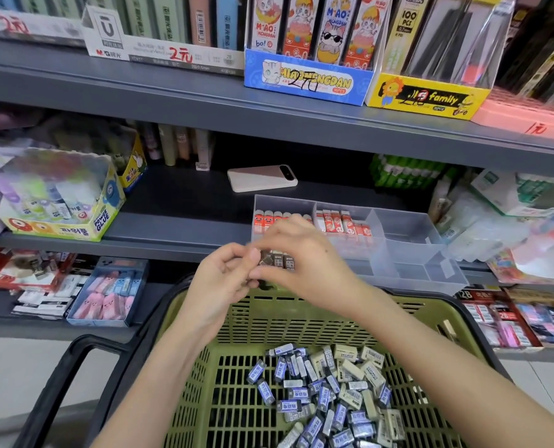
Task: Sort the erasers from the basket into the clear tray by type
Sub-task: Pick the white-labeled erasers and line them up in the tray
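A green basket (301, 318) below me holds several loose erasers (330, 396) in blue-grey and cream sleeves. On the shelf above it stands the clear tray (408, 240), with red-sleeved erasers (337, 221) lined up in its back left compartments and brown-sleeved erasers (285, 261) at its front left. My left hand (224, 279) and my right hand (301, 253) meet over the basket's far rim, right in front of the tray. Both pinch a small brown eraser (266, 260) between their fingertips.
A white phone (262, 177) lies on the shelf behind the tray. A glue-stick box (62, 202) stands at the left, packaged goods at the right. Boxes of erasers fill the lower shelf on both sides. The basket's black handle (85, 357) hangs toward me.
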A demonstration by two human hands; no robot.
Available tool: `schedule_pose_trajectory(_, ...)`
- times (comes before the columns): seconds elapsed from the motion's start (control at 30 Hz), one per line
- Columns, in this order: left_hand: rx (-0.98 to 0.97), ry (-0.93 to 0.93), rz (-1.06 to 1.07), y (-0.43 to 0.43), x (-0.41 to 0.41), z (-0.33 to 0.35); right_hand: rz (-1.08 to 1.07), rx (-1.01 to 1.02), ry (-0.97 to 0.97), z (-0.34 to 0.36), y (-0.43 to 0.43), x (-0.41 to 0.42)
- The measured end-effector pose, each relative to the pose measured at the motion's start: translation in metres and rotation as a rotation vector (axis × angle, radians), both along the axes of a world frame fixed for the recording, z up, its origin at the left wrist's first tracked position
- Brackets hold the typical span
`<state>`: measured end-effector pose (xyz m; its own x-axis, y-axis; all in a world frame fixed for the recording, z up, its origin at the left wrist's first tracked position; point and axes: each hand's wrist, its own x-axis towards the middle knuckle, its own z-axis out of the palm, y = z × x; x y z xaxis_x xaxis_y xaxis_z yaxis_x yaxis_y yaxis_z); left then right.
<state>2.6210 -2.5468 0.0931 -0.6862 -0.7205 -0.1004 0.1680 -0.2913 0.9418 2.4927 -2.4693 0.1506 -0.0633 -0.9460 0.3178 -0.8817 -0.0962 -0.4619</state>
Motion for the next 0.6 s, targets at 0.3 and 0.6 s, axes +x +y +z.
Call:
schedule_pose_trajectory(0.3,-0.02,0.063,-0.026,0.008,-0.008,0.011,-0.209,0.113,-0.348,-0.006,0.024,-0.015)
schedule_pose_trajectory(0.6,-0.27,-0.183,-0.015,0.014,-0.044,0.036,-0.137,0.059,-0.27,0.001,0.037,-0.042)
